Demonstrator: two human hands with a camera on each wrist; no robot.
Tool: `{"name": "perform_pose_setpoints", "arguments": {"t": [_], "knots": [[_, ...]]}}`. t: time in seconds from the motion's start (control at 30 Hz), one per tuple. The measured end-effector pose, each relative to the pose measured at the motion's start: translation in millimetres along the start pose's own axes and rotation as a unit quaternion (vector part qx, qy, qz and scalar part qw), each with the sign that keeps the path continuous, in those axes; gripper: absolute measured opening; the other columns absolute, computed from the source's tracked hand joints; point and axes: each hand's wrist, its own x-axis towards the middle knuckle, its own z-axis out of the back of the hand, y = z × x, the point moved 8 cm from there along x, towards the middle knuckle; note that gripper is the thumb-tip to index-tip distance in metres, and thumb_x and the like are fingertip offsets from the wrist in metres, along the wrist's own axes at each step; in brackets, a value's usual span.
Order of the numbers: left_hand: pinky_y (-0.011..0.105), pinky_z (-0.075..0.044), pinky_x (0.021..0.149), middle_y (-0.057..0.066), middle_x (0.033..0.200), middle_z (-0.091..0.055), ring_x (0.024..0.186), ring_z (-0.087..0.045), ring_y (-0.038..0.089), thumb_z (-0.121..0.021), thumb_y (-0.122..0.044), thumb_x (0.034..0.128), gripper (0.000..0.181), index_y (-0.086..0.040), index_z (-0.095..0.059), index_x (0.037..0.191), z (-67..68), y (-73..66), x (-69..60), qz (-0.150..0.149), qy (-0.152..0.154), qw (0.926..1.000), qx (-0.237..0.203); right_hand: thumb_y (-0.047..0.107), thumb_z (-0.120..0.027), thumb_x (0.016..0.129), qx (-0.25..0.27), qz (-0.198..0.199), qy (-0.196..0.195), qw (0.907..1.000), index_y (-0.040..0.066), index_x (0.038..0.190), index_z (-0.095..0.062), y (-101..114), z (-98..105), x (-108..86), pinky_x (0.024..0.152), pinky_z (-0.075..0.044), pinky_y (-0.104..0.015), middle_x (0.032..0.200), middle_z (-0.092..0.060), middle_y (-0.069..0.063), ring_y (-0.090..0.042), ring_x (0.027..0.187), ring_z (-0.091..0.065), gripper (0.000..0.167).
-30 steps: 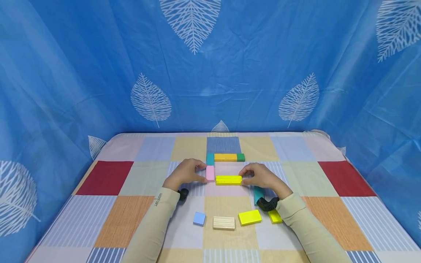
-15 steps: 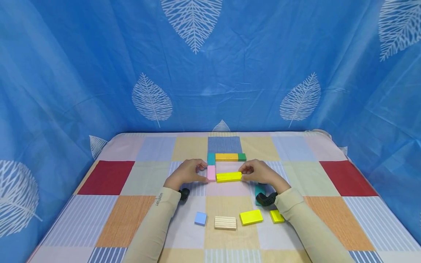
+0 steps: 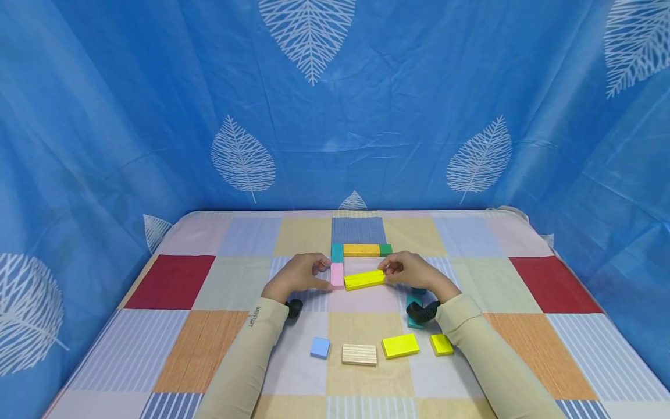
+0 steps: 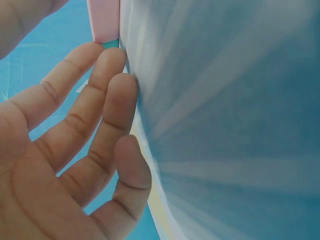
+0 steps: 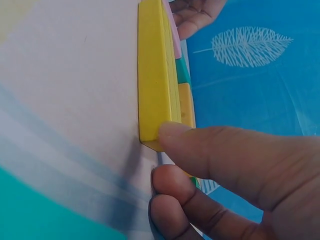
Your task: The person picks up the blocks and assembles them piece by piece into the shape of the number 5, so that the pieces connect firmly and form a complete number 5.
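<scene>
Lettering [image 3: 254,316] is running up the left sleeve [image 3: 235,346] near the cuff, small and dark, and its size is making a sure reading impossible. Below that cuff, the left hand [image 3: 299,274] is resting at the left side of the pink block [image 3: 337,274], fingers loosely bent and index tip touching it; whether it is pinching the block, the pictures are not showing clearly enough to tell. The right hand [image 3: 416,272] is gripping the right end of the long yellow block [image 3: 364,280] with thumb and fingertips. That block is lying between the two hands, aslant, its left end sitting just beside the pink block. Beyond the pink block a teal block [image 3: 337,253] is standing in line, with an orange block [image 3: 361,250] and a green block [image 3: 385,250] reaching rightward from it. Nearer the person, a blue block [image 3: 320,347], a striped wooden block [image 3: 359,354], a flat yellow block [image 3: 400,345] and a small yellow block [image 3: 441,344] are lying apart on the patchwork cloth [image 3: 293,372]
</scene>
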Motion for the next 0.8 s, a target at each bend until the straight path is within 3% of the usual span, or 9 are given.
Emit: {"name": "perform_pose_setpoints", "arguments": {"t": [0.8], "knots": [[0.039,-0.056,0.101,0.005,0.118,-0.072,0.107,-0.061,0.025,-0.095,-0.016,0.0847,0.054,-0.008,-0.072,0.133,0.1,0.3,-1.6,0.006,0.002,1.0000,0.002,-0.001,-0.076,0.098,0.010,0.003,0.008,0.9999,-0.006,0.119,-0.073,0.5,1.1,-0.6,0.077,-0.052,-0.032,0.093,-0.069,-0.008,-0.017,0.081,-0.058,0.022]]}}
